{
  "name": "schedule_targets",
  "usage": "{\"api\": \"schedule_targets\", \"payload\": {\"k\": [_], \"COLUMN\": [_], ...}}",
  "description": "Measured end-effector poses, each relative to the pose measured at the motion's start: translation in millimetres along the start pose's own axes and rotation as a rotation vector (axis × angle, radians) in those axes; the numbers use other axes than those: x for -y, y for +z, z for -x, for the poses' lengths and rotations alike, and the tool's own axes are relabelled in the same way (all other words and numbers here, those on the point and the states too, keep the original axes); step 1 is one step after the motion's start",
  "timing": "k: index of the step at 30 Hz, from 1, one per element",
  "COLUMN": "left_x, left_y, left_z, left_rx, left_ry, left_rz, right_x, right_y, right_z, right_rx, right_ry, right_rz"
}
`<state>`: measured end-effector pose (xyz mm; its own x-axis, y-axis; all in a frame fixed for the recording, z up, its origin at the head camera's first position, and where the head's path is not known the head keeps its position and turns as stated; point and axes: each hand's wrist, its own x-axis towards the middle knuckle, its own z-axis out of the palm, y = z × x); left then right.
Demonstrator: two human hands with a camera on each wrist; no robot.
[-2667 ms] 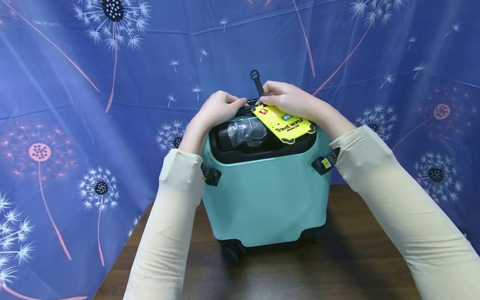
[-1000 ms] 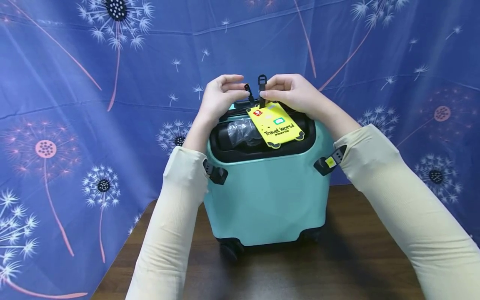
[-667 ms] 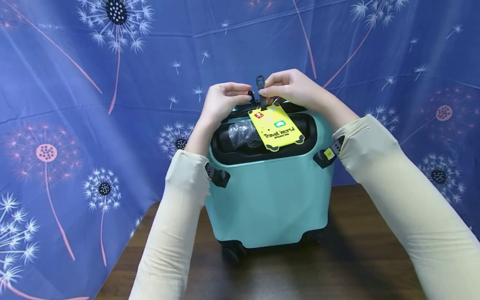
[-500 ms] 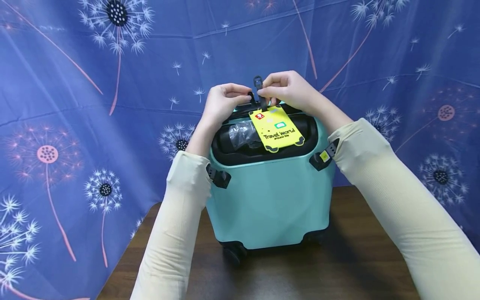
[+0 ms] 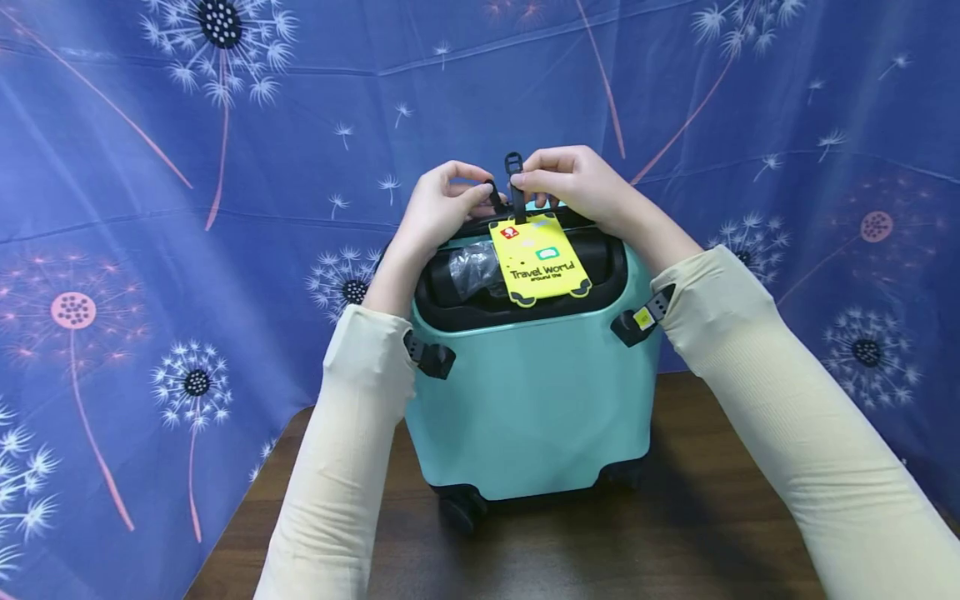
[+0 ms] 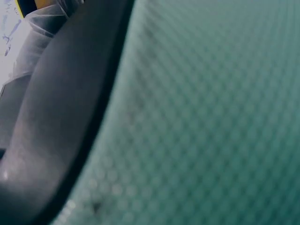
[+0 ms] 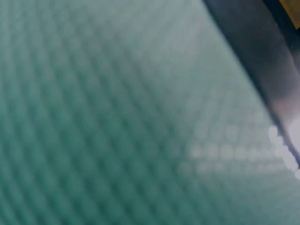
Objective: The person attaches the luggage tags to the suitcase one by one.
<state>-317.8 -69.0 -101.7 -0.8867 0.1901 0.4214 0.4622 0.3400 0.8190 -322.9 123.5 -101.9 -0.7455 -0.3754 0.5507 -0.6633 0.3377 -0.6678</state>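
A teal suitcase [image 5: 532, 408] stands upright, with a yellow luggage tag [image 5: 546, 260] reading "Travel World" lying over its black top recess. The tag's black strap [image 5: 517, 198] rises above the suitcase's black carry handle [image 5: 468, 230], buckle end up. My right hand [image 5: 576, 179] pinches this buckle end between thumb and fingers. To its left, my left hand [image 5: 444, 204] pinches the strap's other end [image 5: 494, 197]. How the strap passes round the handle is hidden. Both wrist views show mostly the blurred teal shell [image 6: 211, 117] [image 7: 93, 122]; neither hand appears there.
Clear plastic wrap [image 5: 474, 268] covers part of the recess. The suitcase's black wheels [image 5: 461, 508] rest on a dark wooden table [image 5: 570, 554]. A blue dandelion-print cloth [image 5: 300, 125] hangs close behind and to the left.
My left hand has risen from low at the handle, and the strap's other end now shows above it. The tag has swung left and hangs straighter. My right hand stays on the strap.
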Motion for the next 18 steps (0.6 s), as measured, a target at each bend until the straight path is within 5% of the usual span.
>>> {"api": "schedule_targets", "payload": {"k": [10,18], "left_x": [0.1,-1.1], "left_y": [-1.0,-1.2], "left_z": [1.0,2.8], "left_rx": [0.013,0.051], "left_ry": [-0.003,-0.013], "left_rz": [0.014,-0.133], "right_x": [0.2,0.5], "right_y": [-1.6,0.0], "right_z": [0.8,0.8], "right_rx": [-0.026,-0.041], "right_ry": [0.071,0.072], "right_rz": [0.007,-0.013]}}
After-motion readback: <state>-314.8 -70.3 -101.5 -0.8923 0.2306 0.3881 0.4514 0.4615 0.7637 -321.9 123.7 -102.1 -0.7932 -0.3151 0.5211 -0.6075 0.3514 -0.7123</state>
